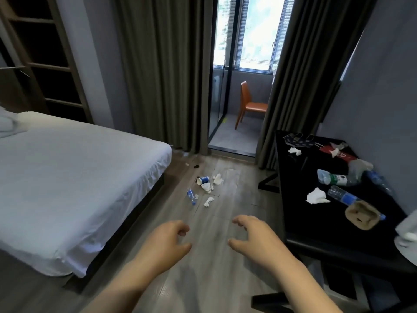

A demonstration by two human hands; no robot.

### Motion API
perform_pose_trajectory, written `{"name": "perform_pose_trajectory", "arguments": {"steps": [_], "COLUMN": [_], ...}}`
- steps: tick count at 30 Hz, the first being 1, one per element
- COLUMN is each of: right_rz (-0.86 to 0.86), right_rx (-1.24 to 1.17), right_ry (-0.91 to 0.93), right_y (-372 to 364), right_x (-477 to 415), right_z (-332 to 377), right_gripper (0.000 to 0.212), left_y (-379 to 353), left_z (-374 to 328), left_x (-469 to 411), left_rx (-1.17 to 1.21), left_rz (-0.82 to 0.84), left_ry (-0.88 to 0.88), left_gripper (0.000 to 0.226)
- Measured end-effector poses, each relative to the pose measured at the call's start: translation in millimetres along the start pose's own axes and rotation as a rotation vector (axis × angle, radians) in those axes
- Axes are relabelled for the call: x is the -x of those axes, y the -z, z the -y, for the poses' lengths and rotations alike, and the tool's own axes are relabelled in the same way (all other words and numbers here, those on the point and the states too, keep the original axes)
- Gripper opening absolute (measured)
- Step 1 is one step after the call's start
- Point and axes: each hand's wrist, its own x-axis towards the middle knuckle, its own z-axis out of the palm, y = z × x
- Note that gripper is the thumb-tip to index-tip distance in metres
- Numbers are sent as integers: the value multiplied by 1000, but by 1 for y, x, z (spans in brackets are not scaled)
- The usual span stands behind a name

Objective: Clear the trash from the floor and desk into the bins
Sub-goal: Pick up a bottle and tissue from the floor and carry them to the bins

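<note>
Wood floor (pixel 225 256) trash, paper cup (pixel 202 180), both hands empty

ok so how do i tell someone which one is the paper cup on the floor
On the wooden floor between the white bed and the black desk lies a small litter pile. The paper cup lies tipped over at its far end, nearer the bed, the only blue-and-white cup among crumpled tissues and a clear bottle.

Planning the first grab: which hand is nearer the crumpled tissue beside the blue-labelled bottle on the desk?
Right. The right hand hangs over the floor beside the desk, just short of the crumpled tissue; the left hand is farther left, nearer the bed.
</note>
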Motion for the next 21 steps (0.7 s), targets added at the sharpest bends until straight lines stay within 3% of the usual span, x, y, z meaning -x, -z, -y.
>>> {"name": "perform_pose_trajectory", "arguments": {"steps": [9, 21], "right_rz": [37, 106], "right_rx": [16, -62], "right_ry": [-79, -101], "right_y": [3, -4], "right_x": [-173, -366], "right_z": [10, -16], "right_gripper": [55, 53], "left_y": [42, 43], "left_z": [49, 78], "left_x": [-179, -381], "left_rx": [29, -5], "left_rz": [40, 67], "left_ry": [4, -2], "left_gripper": [36, 35]}}
